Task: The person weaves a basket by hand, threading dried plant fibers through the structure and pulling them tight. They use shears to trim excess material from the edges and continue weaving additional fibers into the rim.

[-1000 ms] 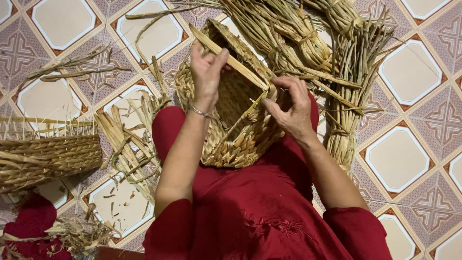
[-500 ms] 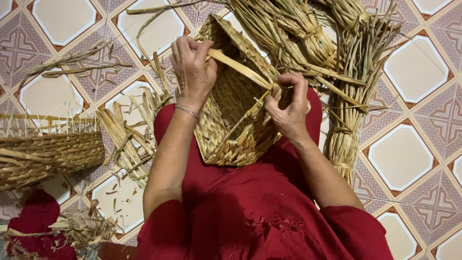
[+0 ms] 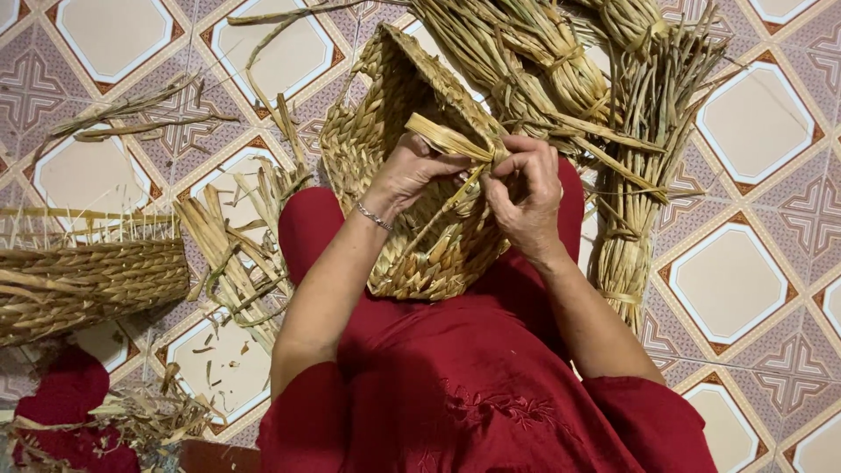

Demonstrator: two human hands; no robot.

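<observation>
We have brought both hands together on the rim of the half-woven straw-coloured basket (image 3: pixel 412 201), which rests tilted on our lap against the dark red dress (image 3: pixel 464 385). A second ago they were apart, the left one up on the far edge and the right one on the near side; now they meet over the same spot. The flat pale reed strand (image 3: pixel 451 140), which then stretched loosely across the basket's mouth, is now folded down short at the rim.

Our left hand (image 3: pixel 412 171) is curled, its fingertips pinching that strand where it bends, with a thin silver bracelet (image 3: pixel 375 216) on the wrist. Our right hand (image 3: pixel 526 197) is closed round the strand's other end, thumb and forefinger pressed on it just beside the left fingers. We judge that the strand is being tucked or knotted into the weave at this corner, so the work has passed from feeding the strand across to fixing it in place.

Just beyond the basket, the tied bundles of dry reeds (image 3: pixel 561 61) lie on the patterned tiled floor (image 3: pixel 745 280). A second woven basket with upright loose ends (image 3: pixel 88 280) stands well apart to our left, with cut scraps (image 3: pixel 219 254) between.
</observation>
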